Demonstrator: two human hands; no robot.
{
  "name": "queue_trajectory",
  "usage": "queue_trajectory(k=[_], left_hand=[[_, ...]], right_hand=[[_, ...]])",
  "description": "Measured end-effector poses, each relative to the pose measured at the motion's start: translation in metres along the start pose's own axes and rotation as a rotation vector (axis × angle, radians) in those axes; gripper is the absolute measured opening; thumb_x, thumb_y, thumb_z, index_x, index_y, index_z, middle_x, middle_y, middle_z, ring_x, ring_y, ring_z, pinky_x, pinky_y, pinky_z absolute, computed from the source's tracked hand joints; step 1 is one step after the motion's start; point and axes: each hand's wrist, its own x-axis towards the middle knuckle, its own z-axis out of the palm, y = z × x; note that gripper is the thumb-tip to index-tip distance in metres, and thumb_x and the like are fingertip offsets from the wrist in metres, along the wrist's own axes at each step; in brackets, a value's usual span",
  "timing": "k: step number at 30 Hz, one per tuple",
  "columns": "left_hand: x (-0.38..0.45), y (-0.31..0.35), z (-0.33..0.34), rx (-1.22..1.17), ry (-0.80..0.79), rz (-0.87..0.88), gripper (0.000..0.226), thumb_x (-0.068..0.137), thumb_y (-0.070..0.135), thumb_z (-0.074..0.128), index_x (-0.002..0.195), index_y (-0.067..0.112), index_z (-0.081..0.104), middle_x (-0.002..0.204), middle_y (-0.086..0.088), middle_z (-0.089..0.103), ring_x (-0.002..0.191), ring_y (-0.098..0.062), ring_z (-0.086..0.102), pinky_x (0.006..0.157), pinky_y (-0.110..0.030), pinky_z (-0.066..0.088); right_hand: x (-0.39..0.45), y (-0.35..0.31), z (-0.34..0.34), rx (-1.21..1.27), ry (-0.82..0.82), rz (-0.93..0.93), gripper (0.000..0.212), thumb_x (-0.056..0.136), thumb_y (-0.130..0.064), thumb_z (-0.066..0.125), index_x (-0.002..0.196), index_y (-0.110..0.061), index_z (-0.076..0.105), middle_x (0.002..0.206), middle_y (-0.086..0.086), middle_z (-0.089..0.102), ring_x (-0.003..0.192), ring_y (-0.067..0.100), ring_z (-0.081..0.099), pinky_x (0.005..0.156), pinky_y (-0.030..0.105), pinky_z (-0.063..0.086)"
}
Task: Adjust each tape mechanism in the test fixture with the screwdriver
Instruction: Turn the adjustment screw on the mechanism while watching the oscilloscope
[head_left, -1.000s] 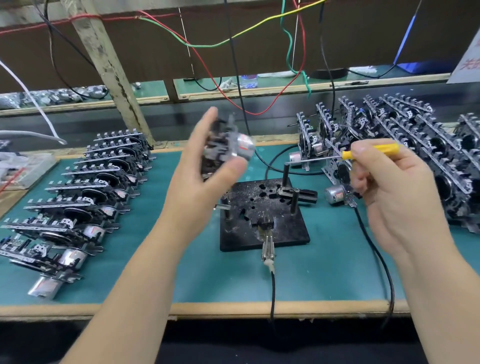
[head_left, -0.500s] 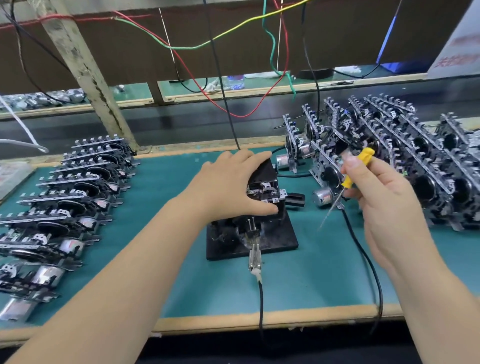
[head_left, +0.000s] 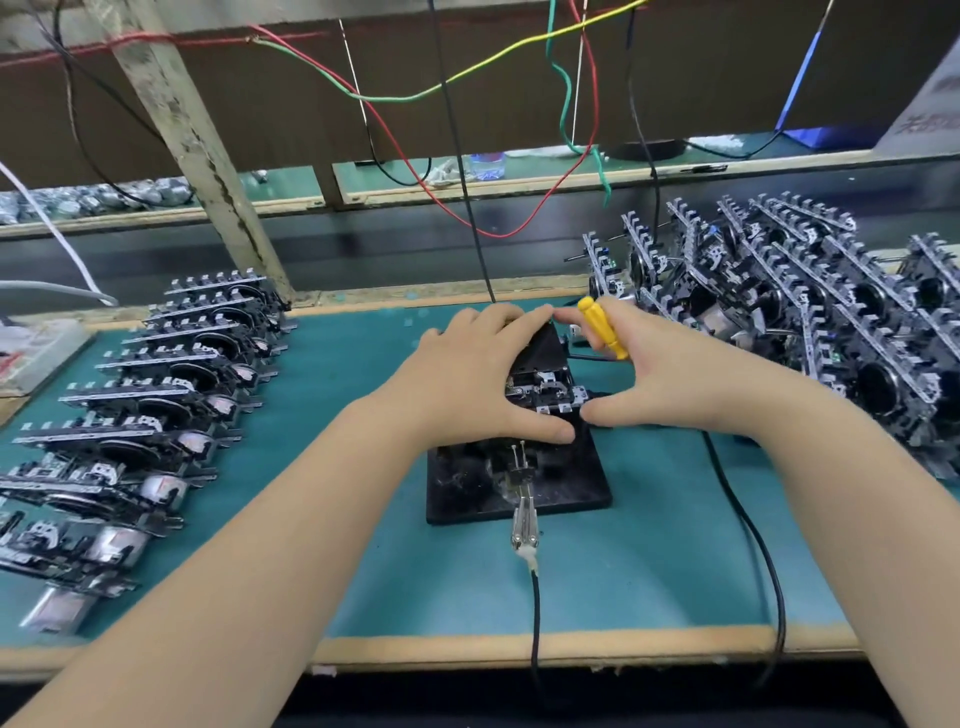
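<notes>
Head view: your one camera looks forward and down at the desk (head_left: 363, 597).
Nearness: close, at your arms' reach.

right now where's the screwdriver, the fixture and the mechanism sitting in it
screwdriver (head_left: 602, 328): head view, on the yellow handle above the right hand
fixture (head_left: 582, 480): head view, on the bare right part of the black base plate
mechanism (head_left: 543, 371): head view, on its top face between the two hands
</notes>
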Motion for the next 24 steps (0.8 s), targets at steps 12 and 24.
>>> queue_trajectory(k=[12,24], left_hand=[[-0.072,-0.026,0.042,-0.201,0.484,0.089,0.069,0.077,0.044,0.08,0.137,0.017,0.058,0.136,-0.003,0.046,0.131,-0.021,0.044,0.115,-0.039,0.034],[-0.055,0.003,0.065,-0.536,0.643,-0.117,0.062,0.062,0.028,0.095,0.114,0.034,0.061,0.15,0.011,0.03,0.136,-0.005,0.034,0.103,-0.019,0.037]], right_hand=[[-0.012,0.01,0.069,0.343,0.473,-0.221,0.012,0.091,-0.008,0.058,0.103,-0.006,0.06,0.109,-0.021,0.067,0.108,0.003,0.058,0.089,0.017,0.039],[-0.011,0.013,0.08,0.437,0.457,-0.266,0.037,0.086,0.003,0.064,0.114,-0.021,0.059,0.109,0.008,0.056,0.135,-0.001,0.048,0.111,0.019,0.035]])
